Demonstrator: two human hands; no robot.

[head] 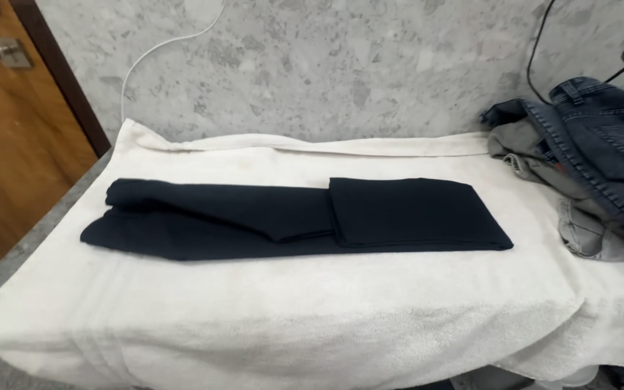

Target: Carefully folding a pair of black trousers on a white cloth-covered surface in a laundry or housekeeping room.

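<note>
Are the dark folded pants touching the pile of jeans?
Apart. The head view shows bare white towel between the dark folded pants and the pile of jeans.

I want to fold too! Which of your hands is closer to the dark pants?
Neither can be picked: no hand shows in the picture. The dark pants lie folded on the white towel, with jeans piled to the right, and nothing touches them.
</note>
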